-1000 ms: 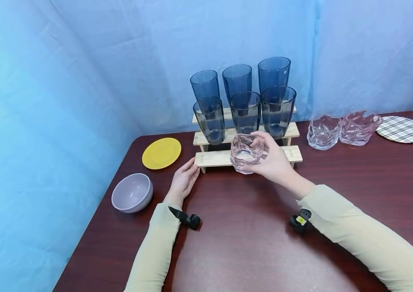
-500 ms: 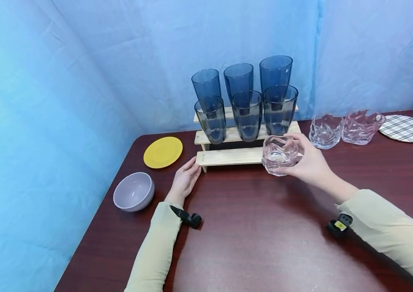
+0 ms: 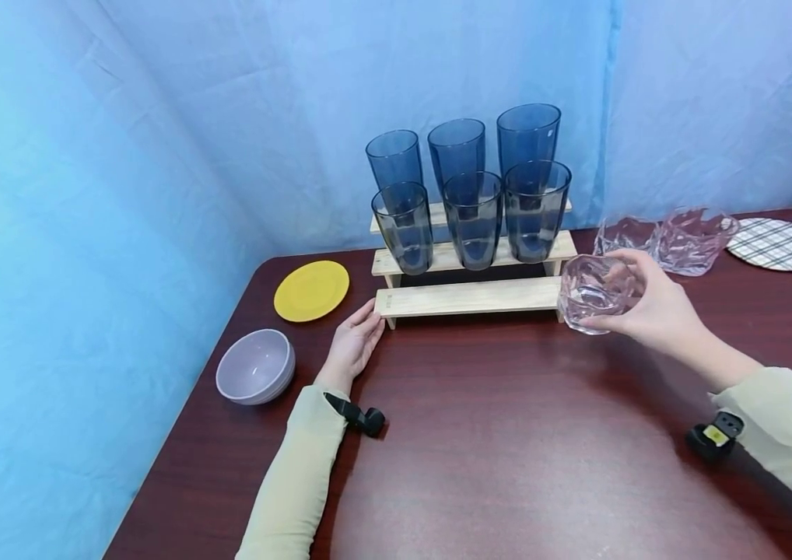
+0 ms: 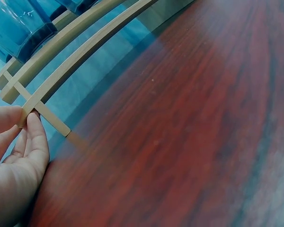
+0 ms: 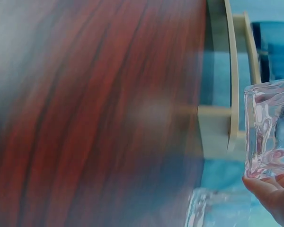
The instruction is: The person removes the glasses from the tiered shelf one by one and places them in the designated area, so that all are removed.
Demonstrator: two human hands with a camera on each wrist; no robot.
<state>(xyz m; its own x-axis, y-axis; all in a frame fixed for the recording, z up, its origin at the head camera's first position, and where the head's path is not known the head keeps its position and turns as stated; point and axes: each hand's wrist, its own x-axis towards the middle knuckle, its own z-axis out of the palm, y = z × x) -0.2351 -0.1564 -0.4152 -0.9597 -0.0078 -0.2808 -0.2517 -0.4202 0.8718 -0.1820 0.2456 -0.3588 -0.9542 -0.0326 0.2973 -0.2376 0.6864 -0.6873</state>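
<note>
My right hand (image 3: 658, 307) grips a clear, wavy-sided glass (image 3: 592, 295) by its side, off the right end of the lowest step of a wooden tiered rack (image 3: 473, 299). The right wrist view shows the same glass (image 5: 270, 130) with fingertips at its rim and base. On the far left, my left hand (image 3: 352, 342) pinches the end of that lowest step, thumb above and fingers below, as the left wrist view of the hand (image 4: 19, 161) shows. Tall blue glasses (image 3: 473, 222) stand on the two upper steps; the lowest step is bare.
Behind the held glass stand a clear wavy glass (image 3: 623, 232), partly hidden, and a pinkish one (image 3: 693, 245). A checked round mat (image 3: 781, 245) lies at far right. Left of the rack are a yellow plate (image 3: 312, 292) and a lilac bowl (image 3: 256, 369). A blue curtain (image 3: 284, 117) hangs behind.
My right hand has carried the glass rightward from in front of the lowest step's middle to past its right end. The left hand has stayed on the rack.
</note>
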